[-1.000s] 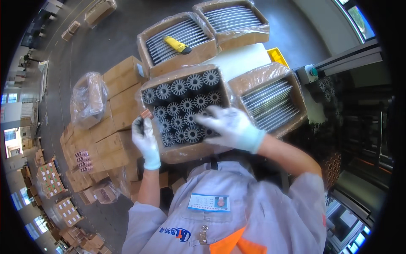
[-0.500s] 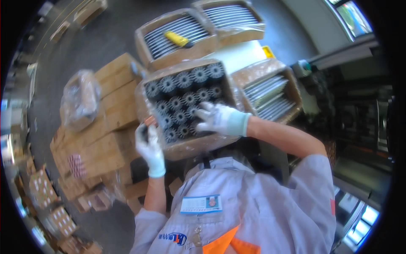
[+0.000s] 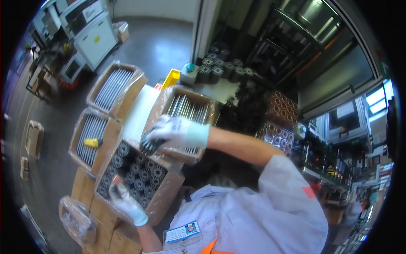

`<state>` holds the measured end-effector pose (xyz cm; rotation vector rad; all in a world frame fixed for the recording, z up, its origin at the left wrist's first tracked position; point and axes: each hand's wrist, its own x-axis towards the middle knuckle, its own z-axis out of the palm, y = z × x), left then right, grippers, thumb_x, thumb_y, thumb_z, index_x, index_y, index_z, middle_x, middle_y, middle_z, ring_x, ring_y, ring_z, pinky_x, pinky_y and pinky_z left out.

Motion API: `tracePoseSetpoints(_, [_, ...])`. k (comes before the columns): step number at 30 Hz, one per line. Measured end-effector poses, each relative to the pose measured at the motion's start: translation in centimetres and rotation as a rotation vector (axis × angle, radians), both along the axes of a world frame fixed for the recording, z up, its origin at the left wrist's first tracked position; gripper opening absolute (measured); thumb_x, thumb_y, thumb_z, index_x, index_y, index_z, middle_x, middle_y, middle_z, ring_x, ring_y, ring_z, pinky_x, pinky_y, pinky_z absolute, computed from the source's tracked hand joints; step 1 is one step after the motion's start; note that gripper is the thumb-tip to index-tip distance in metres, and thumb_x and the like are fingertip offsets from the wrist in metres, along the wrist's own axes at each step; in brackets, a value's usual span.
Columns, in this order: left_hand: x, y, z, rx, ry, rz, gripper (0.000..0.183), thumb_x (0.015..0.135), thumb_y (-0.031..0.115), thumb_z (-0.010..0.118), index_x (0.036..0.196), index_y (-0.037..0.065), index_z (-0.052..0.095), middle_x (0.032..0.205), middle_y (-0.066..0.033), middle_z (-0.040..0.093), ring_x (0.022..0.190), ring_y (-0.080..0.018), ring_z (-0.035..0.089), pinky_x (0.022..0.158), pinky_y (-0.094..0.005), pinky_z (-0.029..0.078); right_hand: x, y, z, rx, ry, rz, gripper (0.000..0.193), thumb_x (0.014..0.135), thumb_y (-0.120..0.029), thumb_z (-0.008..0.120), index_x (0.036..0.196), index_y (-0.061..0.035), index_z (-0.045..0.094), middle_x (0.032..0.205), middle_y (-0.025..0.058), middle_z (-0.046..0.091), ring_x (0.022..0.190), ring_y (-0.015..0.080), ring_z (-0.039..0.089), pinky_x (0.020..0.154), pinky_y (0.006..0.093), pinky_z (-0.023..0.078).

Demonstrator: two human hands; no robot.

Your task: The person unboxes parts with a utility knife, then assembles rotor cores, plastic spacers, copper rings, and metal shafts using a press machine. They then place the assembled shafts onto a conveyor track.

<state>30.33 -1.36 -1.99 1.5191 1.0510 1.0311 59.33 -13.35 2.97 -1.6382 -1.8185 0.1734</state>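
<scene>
My right hand (image 3: 175,132), in a white glove, grips a dark toothed round part (image 3: 148,146) and holds it just above the far corner of an open cardboard box (image 3: 167,190) packed with several such parts standing on end. My left hand (image 3: 124,202), also gloved, rests on the near rim of that box, its fingers curled over the plastic liner. Just beyond my right hand is a second box (image 3: 188,111) full of long metal rods.
Two more boxes of rods (image 3: 116,84) (image 3: 91,137) lie to the left, one with a yellow tool (image 3: 92,142) on top. More cartons and a plastic bag (image 3: 78,220) are lower left. Stacks of dark and copper-coloured parts (image 3: 275,114) and machinery stand to the right.
The view has swung right and tilted. My right hand has risen from the box of toothed parts with one part in its grip; my left hand stays on the box's rim.
</scene>
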Motion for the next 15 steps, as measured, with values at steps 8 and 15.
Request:
tracePoseSetpoints(8, [11.7,-9.4,1.0,-0.144,-0.116,-0.524,0.023,0.095,0.015,0.071,0.111,0.0,0.062,0.11,-0.006,0.067,0.096,-0.0132,0.063,0.088,-0.0265,0.05,18.7,-13.7,-4.8,-0.246,-0.354,-0.443,0.043,0.08,-0.026,0.075,0.121,-0.0195,0.063,0.101,0.0077,0.062,0.102,0.0313,0.06,0.08,0.0428,0.055])
tracePoseSetpoints(15, [16.5,-14.1,1.1,-0.163,-0.005,-0.744,0.016,0.093,0.004,0.065,0.107,-0.004,0.06,0.121,-0.0132,0.062,0.106,-0.0185,0.061,0.092,-0.0308,0.05,25.8,-16.5,-6.8,-0.225,-0.535,-0.471,0.039,0.08,-0.026,0.074,0.119,-0.0279,0.066,0.124,0.0114,0.058,0.116,0.0304,0.056,0.085,0.0397,0.053])
